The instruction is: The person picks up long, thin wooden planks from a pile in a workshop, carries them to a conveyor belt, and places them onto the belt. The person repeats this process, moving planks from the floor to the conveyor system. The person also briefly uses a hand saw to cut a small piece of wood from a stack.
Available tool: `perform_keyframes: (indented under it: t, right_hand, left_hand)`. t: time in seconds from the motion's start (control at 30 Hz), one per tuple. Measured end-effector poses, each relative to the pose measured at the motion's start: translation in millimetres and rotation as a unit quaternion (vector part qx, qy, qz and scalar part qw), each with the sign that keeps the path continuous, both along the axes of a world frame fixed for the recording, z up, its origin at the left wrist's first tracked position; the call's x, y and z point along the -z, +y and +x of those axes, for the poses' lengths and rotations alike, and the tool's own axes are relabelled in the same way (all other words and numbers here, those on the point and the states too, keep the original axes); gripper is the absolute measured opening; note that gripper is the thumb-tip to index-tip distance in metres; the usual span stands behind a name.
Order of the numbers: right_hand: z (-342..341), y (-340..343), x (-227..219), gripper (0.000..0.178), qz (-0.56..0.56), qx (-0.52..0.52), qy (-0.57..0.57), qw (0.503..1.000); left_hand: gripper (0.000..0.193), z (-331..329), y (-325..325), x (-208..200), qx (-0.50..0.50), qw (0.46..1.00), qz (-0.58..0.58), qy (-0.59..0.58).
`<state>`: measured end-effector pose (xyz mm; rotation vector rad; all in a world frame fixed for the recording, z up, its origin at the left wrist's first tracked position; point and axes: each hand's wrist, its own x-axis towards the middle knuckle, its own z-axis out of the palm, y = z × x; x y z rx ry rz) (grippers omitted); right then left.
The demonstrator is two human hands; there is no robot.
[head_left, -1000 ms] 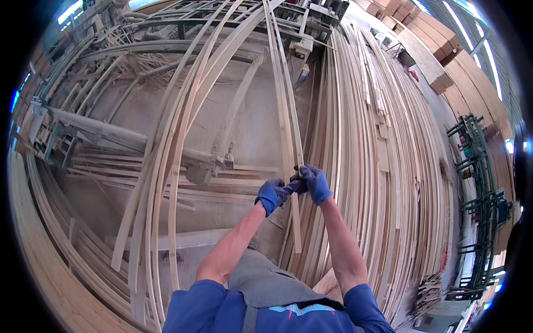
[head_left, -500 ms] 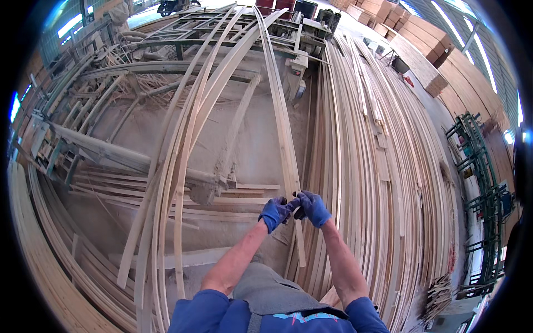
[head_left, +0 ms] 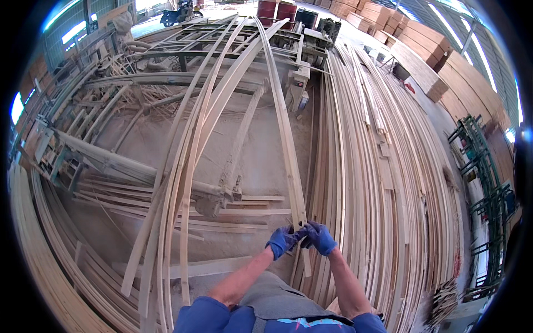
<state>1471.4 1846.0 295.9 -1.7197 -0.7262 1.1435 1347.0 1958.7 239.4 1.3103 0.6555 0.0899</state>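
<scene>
A long, pale wooden strip (head_left: 284,130) slopes from the far frame down toward me, its near end showing below my hands. My left hand (head_left: 284,240), in a blue and dark glove, is closed at the strip's left edge. My right hand (head_left: 318,238), gloved alike, closes on the strip from the right. The fingers of both hands meet over the wood, and their exact grip is partly hidden. To the left, several more long strips (head_left: 191,150) lean from the same far frame toward the floor.
Many long strips (head_left: 383,183) lie stacked along my right. A dusty metal machine frame (head_left: 111,152) spans the left and far side. More boards (head_left: 41,238) lie at the far left. A green metal rack (head_left: 488,194) and timber stacks (head_left: 422,41) stand to the right.
Both hands have moved nearer to me along the strip, toward its near end. The view has shifted slightly; the leaning strips on the left look otherwise the same.
</scene>
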Motion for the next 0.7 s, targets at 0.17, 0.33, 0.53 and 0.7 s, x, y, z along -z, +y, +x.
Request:
perform_keyframes:
  t: [0.17, 0.33, 0.53, 0.7]
  right_hand:
    - [-5, -23, 4, 0.036, -0.001, 0.002, -0.006, 1.000]
    - [-12, -42, 4, 0.027, -0.029, 0.018, -0.037, 0.999]
    - [-16, -64, -1, 0.025, -0.041, 0.071, -0.065, 0.994]
    - [-22, -78, -26, 0.026, -0.046, 0.129, -0.046, 0.990]
  left_hand:
    - [0.048, -8, -15, -4, 0.029, 1.000, -0.005, -0.010]
    - [0.047, -15, -33, -3, 0.063, 0.997, -0.051, -0.017]
    - [0.046, -22, -52, 5, 0.108, 0.989, -0.094, 0.024]
    - [0.043, -23, -52, 36, 0.106, 0.985, -0.130, 0.034]
